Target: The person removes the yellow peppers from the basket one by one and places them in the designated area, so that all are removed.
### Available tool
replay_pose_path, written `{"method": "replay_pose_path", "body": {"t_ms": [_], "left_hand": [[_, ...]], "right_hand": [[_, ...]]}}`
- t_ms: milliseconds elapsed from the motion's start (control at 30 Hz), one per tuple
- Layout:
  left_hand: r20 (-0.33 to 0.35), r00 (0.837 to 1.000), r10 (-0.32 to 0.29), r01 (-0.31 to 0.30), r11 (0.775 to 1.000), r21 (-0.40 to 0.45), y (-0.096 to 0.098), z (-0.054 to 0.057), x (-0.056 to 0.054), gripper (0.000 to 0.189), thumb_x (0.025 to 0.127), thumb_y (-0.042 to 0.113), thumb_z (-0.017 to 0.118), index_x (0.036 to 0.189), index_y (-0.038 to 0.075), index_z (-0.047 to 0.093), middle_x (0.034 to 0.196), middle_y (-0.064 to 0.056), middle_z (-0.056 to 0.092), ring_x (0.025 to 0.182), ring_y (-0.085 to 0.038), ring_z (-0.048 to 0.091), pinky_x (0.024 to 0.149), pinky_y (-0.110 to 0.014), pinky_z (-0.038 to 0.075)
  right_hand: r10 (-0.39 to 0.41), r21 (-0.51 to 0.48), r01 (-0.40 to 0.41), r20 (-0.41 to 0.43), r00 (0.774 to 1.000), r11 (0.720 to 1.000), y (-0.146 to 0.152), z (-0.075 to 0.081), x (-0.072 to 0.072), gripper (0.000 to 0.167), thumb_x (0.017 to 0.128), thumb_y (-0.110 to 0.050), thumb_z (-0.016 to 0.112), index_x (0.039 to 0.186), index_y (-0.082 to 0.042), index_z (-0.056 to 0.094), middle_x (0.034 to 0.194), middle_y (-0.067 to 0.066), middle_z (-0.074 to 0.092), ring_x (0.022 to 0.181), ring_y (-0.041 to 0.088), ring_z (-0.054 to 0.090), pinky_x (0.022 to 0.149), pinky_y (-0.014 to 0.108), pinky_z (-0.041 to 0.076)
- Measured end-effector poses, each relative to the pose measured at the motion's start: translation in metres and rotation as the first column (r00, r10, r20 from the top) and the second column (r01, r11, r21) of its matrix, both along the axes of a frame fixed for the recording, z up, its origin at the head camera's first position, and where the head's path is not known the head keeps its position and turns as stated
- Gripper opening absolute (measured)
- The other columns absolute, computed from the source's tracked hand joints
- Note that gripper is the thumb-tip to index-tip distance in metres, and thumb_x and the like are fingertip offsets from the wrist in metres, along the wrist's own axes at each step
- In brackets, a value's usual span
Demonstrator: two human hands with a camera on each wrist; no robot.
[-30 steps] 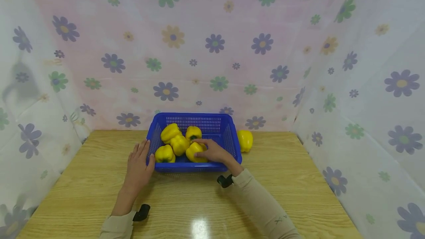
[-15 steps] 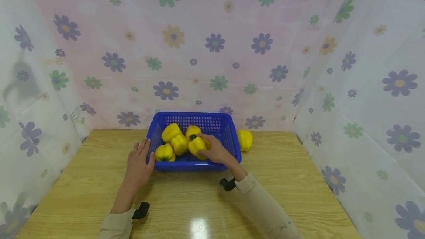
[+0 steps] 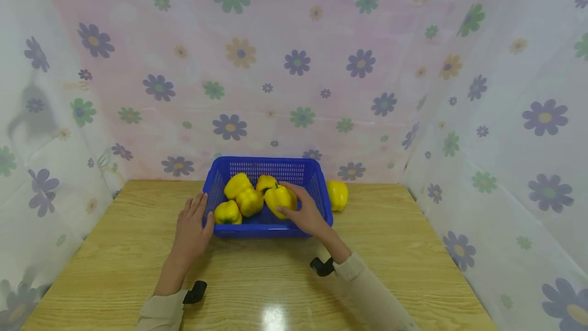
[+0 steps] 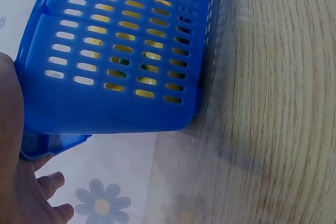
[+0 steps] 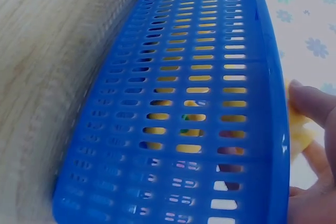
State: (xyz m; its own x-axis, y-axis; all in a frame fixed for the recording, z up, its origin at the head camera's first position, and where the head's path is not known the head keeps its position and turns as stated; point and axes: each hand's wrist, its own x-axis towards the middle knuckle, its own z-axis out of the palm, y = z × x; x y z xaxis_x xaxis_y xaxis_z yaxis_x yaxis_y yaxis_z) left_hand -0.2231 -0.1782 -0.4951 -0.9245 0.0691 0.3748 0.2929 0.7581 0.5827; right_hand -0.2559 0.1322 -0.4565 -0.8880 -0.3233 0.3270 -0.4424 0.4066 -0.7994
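My right hand [image 3: 310, 216] grips a yellow bell pepper [image 3: 277, 202] with its green stem up, over the right half of a blue plastic basket [image 3: 262, 231]. Several other yellow bell peppers lie in the basket's left and middle, among them a pepper [image 3: 228, 212] at the front left corner. My left hand [image 3: 190, 226] rests on the basket's left rim, fingers mostly straight. In the left wrist view, fingertips [image 4: 51, 183] show beyond the rim. From the right wrist, the basket's slotted wall [image 5: 173, 98] hides most of the peppers, while the held pepper [image 5: 299, 132] shows past the rim.
One yellow bell pepper [image 3: 338, 195] stands on the wooden table [image 3: 390, 249], just outside the basket's right side. A flower-patterned curtain [image 3: 294, 80] closes off the back and both sides. Black wrist mounts [image 3: 195, 292] stick out from the sleeves.
My right hand has lifted the bell pepper from the basket's bottom and shifted it slightly right, turning its stem upward. The left hand has stayed on the rim.
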Motion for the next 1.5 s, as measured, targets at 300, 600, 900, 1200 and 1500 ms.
{"method": "replay_pose_path", "body": {"t_ms": [300,600,900,1200,1500], "left_hand": [[-0.017,1.0,0.001,-0.001,1.0,0.009,0.001,-0.004,-0.001,0.055,0.105,0.016,0.045,0.153,-0.01,0.035,0.16,-0.031,0.031,0.147,-0.058,0.02,0.113,-0.076,0.016],[-0.011,1.0,0.002,-0.002,1.0,0.005,0.001,-0.005,0.0,0.056,0.105,0.015,0.045,0.154,-0.01,0.034,0.16,-0.031,0.031,0.147,-0.059,0.02,0.113,-0.076,0.016],[-0.017,1.0,0.0,0.0,1.0,0.024,0.001,-0.005,0.0,0.056,0.105,0.015,0.046,0.153,-0.01,0.035,0.16,-0.031,0.031,0.147,-0.059,0.019,0.113,-0.076,0.016],[-0.032,0.999,0.002,0.0,0.999,0.036,0.0,-0.007,-0.003,0.055,0.104,0.013,0.047,0.153,-0.01,0.036,0.16,-0.031,0.031,0.146,-0.059,0.02,0.113,-0.075,0.017],[-0.044,0.999,-0.001,0.003,0.999,0.038,0.001,-0.004,-0.003,0.055,0.104,0.013,0.047,0.152,-0.011,0.036,0.159,-0.032,0.032,0.147,-0.058,0.019,0.115,-0.073,0.017]], "right_hand": [[0.014,-0.113,-0.022,-0.069,0.997,0.993,0.008,-0.007,0.005,0.063,0.092,-0.007,0.075,0.149,-0.015,0.052,0.155,0.013,0.045,0.138,0.035,0.047,0.106,0.052,0.046],[0.052,-0.233,-0.058,-0.032,0.998,0.971,0.014,-0.01,0.008,0.064,0.092,-0.001,0.072,0.15,-0.013,0.049,0.158,0.016,0.04,0.126,0.04,0.054,0.086,0.041,0.061],[0.134,-0.392,-0.068,0.143,0.981,0.917,0.023,-0.003,0.013,0.064,0.097,0.0,0.065,0.155,-0.013,0.042,0.154,0.018,0.042,0.126,0.045,0.057,0.077,0.048,0.062],[0.124,-0.455,0.035,0.316,0.941,0.89,0.029,0.012,0.025,0.062,0.1,-0.003,0.063,0.156,-0.019,0.042,0.158,0.017,0.036,0.124,0.041,0.06,0.081,0.05,0.061],[0.117,-0.484,0.062,0.331,0.936,0.873,0.045,0.012,0.028,0.064,0.1,-0.003,0.062,0.158,-0.018,0.039,0.16,0.017,0.034,0.13,0.045,0.055,0.08,0.051,0.061]]}}
